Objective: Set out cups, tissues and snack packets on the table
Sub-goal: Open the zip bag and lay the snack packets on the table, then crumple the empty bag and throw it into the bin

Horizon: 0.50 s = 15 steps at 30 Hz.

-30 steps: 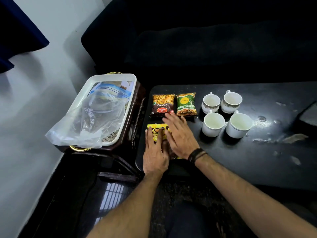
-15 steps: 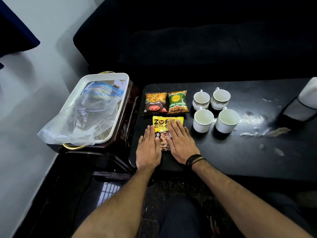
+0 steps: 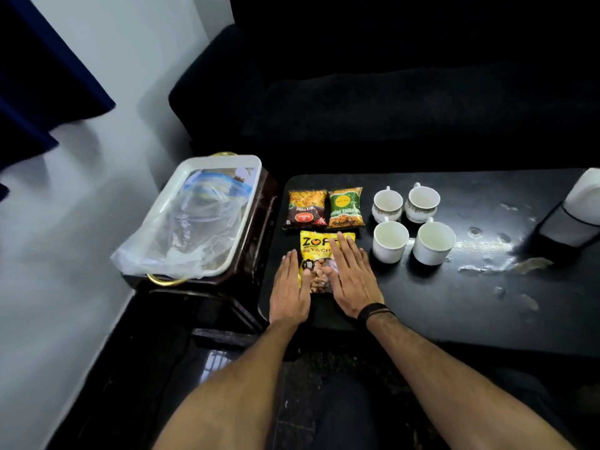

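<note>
A yellow snack packet point(image 3: 316, 254) lies flat on the black table point(image 3: 454, 303) near its front left corner. My left hand point(image 3: 289, 293) rests flat along the packet's left edge. My right hand point(image 3: 352, 280) lies flat over its right side, fingers spread. Behind it sit a brown-orange packet point(image 3: 306, 209) and a green packet point(image 3: 345, 207) side by side. To their right stand several white cups point(image 3: 410, 222) in a square, all upright.
A white tray point(image 3: 224, 160) holding a clear plastic bag point(image 3: 181, 235) sits on a dark stand left of the table. A white and dark object point(image 3: 574, 216) is at the table's right edge. A dark sofa runs behind.
Both hands slid back toward me along the yellow packet, uncovering more of its top. The camera view shifted, bringing the object at the right edge into view.
</note>
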{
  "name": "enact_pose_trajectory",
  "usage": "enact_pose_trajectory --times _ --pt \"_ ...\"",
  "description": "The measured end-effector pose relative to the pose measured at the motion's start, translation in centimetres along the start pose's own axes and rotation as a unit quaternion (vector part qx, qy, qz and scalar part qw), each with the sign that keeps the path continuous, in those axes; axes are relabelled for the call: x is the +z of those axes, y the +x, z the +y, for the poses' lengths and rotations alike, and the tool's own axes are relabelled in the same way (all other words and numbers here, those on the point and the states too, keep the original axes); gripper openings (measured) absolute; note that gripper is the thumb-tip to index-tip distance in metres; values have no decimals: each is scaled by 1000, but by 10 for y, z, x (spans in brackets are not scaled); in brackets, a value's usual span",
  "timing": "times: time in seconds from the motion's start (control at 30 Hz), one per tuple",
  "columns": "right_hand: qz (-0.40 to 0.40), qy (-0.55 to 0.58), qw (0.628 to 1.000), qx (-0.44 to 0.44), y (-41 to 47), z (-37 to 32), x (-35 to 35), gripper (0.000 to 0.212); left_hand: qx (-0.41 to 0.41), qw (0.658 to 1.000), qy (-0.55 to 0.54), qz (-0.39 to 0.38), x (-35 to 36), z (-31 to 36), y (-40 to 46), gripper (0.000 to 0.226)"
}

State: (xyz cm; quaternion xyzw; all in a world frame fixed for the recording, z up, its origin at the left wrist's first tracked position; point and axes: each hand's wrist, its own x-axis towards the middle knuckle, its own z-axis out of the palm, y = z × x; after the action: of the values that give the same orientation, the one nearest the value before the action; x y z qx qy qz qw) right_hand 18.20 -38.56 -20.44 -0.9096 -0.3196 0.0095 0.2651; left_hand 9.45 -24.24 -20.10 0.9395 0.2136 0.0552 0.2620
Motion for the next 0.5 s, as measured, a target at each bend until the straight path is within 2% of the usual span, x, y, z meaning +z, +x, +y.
enact_pose_trajectory --times 0.07,0.17,0.23,0.37,0.43,0.5 --pt "11 3 1000 -8 -1 -1 -3 59 33 999 23 30 -16 2 -8 64" --pt "58 -31 997 -28 1 -11 -7 58 167 970 122 131 -51 9 -11 55" --pt "94 -38 994 -36 9 -29 -10 55 165 948 169 212 -84 13 2 57" --pt "144 63 987 -32 41 -85 -23 48 -45 929 135 341 -154 4 27 70" --pt "135 126 982 -30 60 -119 -31 46 -181 901 79 386 -186 -10 34 78" --pt "99 176 979 -9 75 -152 -34 49 -341 861 0 377 -209 -31 36 91"
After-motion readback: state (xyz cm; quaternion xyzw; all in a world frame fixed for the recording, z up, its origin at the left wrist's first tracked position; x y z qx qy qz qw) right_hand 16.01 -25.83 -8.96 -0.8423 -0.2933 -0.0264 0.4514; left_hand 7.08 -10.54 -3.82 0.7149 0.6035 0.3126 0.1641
